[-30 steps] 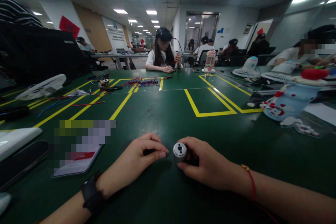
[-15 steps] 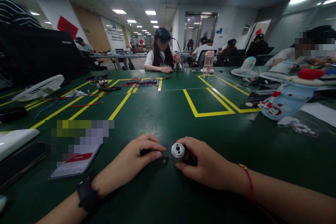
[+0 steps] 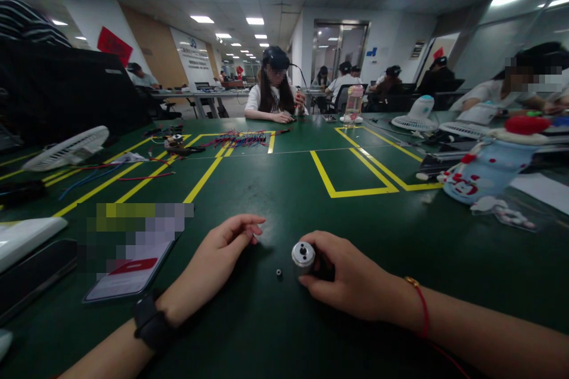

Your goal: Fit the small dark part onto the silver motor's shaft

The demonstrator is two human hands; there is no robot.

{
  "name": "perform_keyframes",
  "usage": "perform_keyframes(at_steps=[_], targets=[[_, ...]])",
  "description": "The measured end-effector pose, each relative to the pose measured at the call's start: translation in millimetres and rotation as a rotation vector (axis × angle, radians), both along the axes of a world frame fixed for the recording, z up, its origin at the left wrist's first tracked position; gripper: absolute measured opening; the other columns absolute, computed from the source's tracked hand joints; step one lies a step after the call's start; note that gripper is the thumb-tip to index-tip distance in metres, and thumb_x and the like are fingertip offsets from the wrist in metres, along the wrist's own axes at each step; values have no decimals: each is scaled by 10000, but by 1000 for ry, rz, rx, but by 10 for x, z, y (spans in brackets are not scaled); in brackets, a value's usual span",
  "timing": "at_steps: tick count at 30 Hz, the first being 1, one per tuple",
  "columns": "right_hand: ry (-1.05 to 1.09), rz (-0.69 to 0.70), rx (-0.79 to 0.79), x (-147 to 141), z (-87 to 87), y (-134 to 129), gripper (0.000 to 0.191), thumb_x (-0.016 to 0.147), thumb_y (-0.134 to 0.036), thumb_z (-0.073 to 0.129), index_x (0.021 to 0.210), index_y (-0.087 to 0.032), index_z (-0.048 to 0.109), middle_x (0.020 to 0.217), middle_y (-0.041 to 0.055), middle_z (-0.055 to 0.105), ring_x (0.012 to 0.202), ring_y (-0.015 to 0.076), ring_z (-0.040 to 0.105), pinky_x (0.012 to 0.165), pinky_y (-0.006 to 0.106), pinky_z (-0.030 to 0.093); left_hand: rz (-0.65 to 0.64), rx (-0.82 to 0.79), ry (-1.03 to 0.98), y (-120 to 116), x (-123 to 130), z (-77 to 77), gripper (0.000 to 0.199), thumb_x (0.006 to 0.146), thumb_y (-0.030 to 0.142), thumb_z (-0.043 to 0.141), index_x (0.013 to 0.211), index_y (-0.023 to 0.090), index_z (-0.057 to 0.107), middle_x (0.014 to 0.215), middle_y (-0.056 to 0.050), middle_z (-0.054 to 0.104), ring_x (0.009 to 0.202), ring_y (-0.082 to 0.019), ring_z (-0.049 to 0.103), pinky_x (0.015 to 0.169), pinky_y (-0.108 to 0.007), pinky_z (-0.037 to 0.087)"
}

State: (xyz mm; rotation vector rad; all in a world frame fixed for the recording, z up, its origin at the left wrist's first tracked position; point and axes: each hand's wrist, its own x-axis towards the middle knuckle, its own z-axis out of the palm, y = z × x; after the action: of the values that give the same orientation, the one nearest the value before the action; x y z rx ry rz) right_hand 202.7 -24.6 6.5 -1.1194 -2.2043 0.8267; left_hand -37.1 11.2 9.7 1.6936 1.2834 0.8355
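Note:
A silver metal cylinder (image 3: pixel 303 256) stands upright on the green table, its round top showing a dark centre hole and smaller holes beside it. My right hand (image 3: pixel 344 272) is wrapped round its right side, thumb in front and fingers behind. Just left of the cylinder lies a tiny metal collar-like piece (image 3: pixel 278 273) with a hole, touched by neither hand. My left hand (image 3: pixel 226 246) hovers up and left of that piece, fingers loosely bent and apart, with nothing visible in them.
A phone (image 3: pixel 133 275) lies left of my left forearm. Wires (image 3: pixel 240 140) lie farther back among yellow tape lines (image 3: pixel 331 183). To the right stand a light-blue cup (image 3: pixel 489 169) and a plastic bag (image 3: pixel 511 216). Across the table sits a person (image 3: pixel 275 92).
My left hand has drawn back up and left from the tiny metal piece, its fingers leaving it on the table. My right hand and the cylinder have barely shifted.

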Motion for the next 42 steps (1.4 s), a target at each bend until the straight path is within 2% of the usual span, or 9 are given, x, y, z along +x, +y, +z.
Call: perform_keyframes(at_steps=[11,15,17,20,23,30,34,38,42], targets=[[14,-9,-16,-14,-3,9,275,753,-167,640,1013,-191,551,909,25,585,725,145,532,626,265,431,-30,64,133,-21,-5,4,251,905,257,425,1057,220,621,979,-39,652,924,-220,614,828,-379,461],[16,1,-14,-8,-10,14,279,752,-160,635,1015,-192,549,908,23,583,726,144,528,622,265,428,-262,125,258,-60,-6,87,224,820,156,508,1005,230,609,1045,-25,610,975,-212,571,879,-368,447],[20,4,-17,-6,-14,12,283,750,-159,640,1015,-192,548,905,20,582,723,142,526,618,264,426,-379,143,318,-90,-16,143,294,755,104,558,1015,240,587,1130,-21,567,1049,-214,532,941,-373,417],[21,3,-13,-4,-14,7,278,753,-162,643,1012,-192,549,901,18,582,720,141,523,621,266,421,-445,145,361,-128,-24,191,357,718,104,613,1039,247,553,1209,-26,510,1115,-224,486,981,-386,394],[25,7,-11,-5,-7,4,274,755,-152,636,1012,-190,551,898,20,585,723,144,523,626,268,420,-442,170,375,-150,4,166,330,725,166,661,1026,250,554,1207,-31,506,1119,-242,475,973,-404,399],[15,10,3,-16,1,1,280,754,-152,637,1018,-185,552,914,28,584,744,150,527,644,272,429,-352,225,323,-132,100,40,62,835,259,615,888,245,645,1078,-24,582,1053,-227,514,937,-393,407],[0,20,3,-20,6,2,276,770,-164,625,1032,-192,546,906,19,575,734,145,524,639,271,431,-282,186,169,-110,126,93,122,885,273,561,941,239,664,1026,-24,604,982,-198,559,899,-356,434],[-13,21,14,-24,9,8,274,771,-174,629,1029,-196,539,906,14,568,733,145,520,645,275,431,-178,238,72,-132,211,179,147,891,280,564,979,256,679,1039,-25,592,977,-195,565,876,-336,441],[-15,36,23,-25,-14,9,250,781,-184,623,1014,-197,533,882,4,555,726,141,515,638,270,428,-218,300,90,-177,321,242,171,894,236,569,1001,288,691,1026,-11,573,974,-179,559,876,-312,439]])
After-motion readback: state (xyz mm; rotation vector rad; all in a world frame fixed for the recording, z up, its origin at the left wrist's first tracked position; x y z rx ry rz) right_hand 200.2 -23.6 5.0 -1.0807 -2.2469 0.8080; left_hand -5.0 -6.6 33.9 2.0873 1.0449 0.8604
